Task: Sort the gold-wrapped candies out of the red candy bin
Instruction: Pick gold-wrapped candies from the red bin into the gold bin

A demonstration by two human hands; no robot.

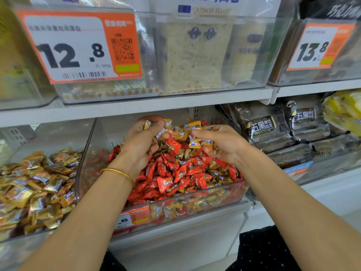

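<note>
Small gold foil-wrapped candies (194, 142) fill my left hand (139, 142) and right hand (221, 143), above the clear plastic bin (214, 195) of red-wrapped candies (181, 173).

Two bare hands are in view, a left hand (141, 142) and a right hand (221, 146), with one thin gold bangle (117, 171). Two clear plastic candy bins (84, 153) sit on the lower shelf. The red foil-wrapped candies (175, 174) and gold foil-wrapped candies (36, 189) are too many to count. Three orange-and-white price tags (78, 47) show, and at least four dark-wrapped bread packs (263, 128).
</note>
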